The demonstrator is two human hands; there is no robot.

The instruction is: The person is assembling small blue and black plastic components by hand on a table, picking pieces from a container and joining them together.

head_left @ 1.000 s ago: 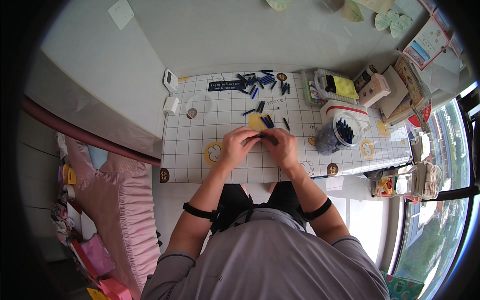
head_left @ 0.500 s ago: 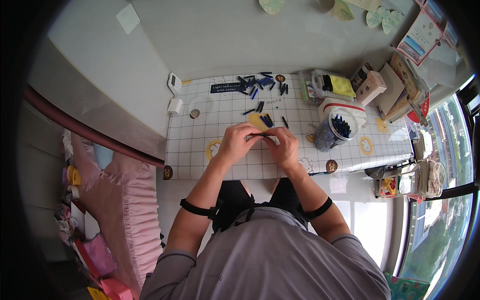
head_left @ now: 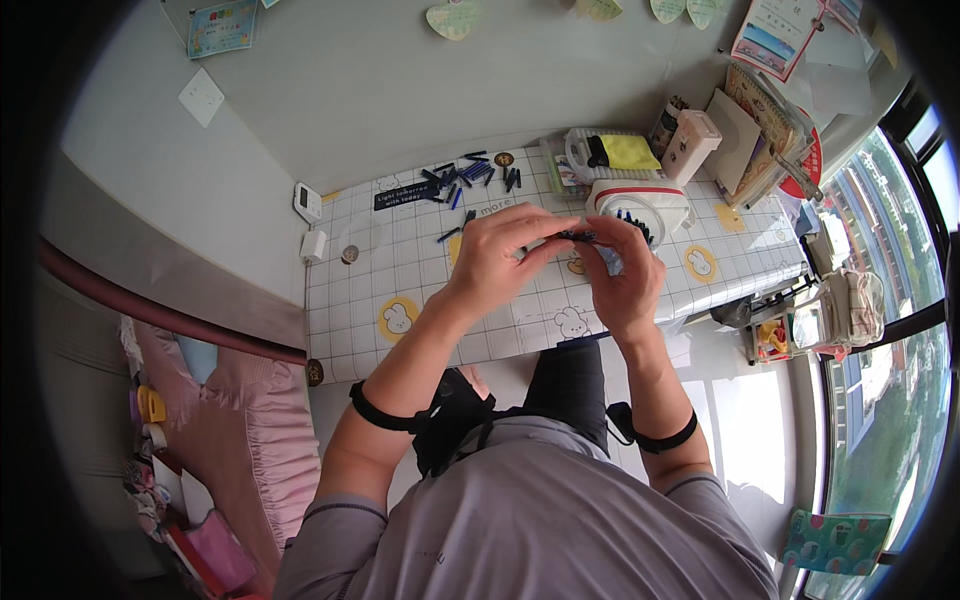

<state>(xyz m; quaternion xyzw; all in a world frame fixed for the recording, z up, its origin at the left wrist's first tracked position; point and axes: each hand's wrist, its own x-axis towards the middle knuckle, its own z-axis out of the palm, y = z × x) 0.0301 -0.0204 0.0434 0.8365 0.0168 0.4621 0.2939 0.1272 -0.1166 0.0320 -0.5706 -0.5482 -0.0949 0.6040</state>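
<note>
My left hand (head_left: 500,258) and my right hand (head_left: 628,285) meet over the right-middle of the table, fingertips pinched together. Between them are short dark tubes (head_left: 577,237), partly hidden by the fingers; their exact number and kind cannot be made out. Behind my right hand stands a clear bluish jar (head_left: 613,262) holding many similar dark tubes, mostly covered by that hand. More loose dark blue and black tubes (head_left: 470,175) lie scattered at the back of the table, and a few lie just beyond my left hand.
A white table (head_left: 360,290) with a grid and rabbit print spans the front. At the back right are a clear case (head_left: 565,170), a yellow-and-black cloth (head_left: 628,152), a red-trimmed white pouch (head_left: 670,205) and a pink box (head_left: 692,145). A white timer (head_left: 308,202) stands by the left wall.
Both hands have moved right and up from the table's middle to in front of the jar, still pinched together around dark pieces. The view has shifted, so the table appears further left.
</note>
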